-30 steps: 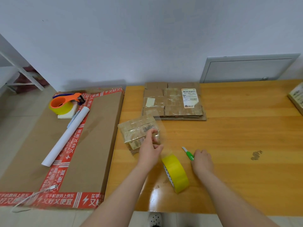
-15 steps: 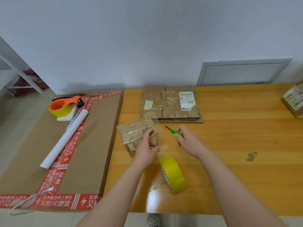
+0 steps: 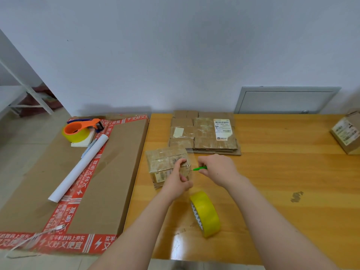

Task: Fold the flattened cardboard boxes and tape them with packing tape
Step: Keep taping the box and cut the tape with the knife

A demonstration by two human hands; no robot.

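Box (image 3: 163, 165), small and wrapped in clear tape, lies on the tabletop (image 3: 282, 182) near its left edge, just in front of the stack of flat boxes (image 3: 204, 137) that sits by the wall. On my feed the left hand (image 3: 178, 181) is at the box's right end, its fingers (image 3: 180, 162) curled over the top edge and clamped on it. The right hand (image 3: 219, 169) is just beside it on the right, fingers curled tight round a cutter (image 3: 200, 168) with a green handle. The thin blade end points left at the box's right end, and I cannot tell whether it touches. Nearer to me, the yellow tape roll (image 3: 206, 214) stands on its edge on the tabletop, between the two forearms and apart from the box. Far right, a second box (image 3: 348, 133) sits on the tabletop at the frame's edge, partly cut off. Left of the tabletop a big carton (image 3: 109, 182) with red printed tape along its borders lies flat. On it I see an orange dispenser (image 3: 81, 128) loaded with yellow tape resting on a white pad (image 3: 85, 142), a white tube (image 3: 78, 168) lying slantwise, and a pen (image 3: 88, 148) just beside the tube's far end.
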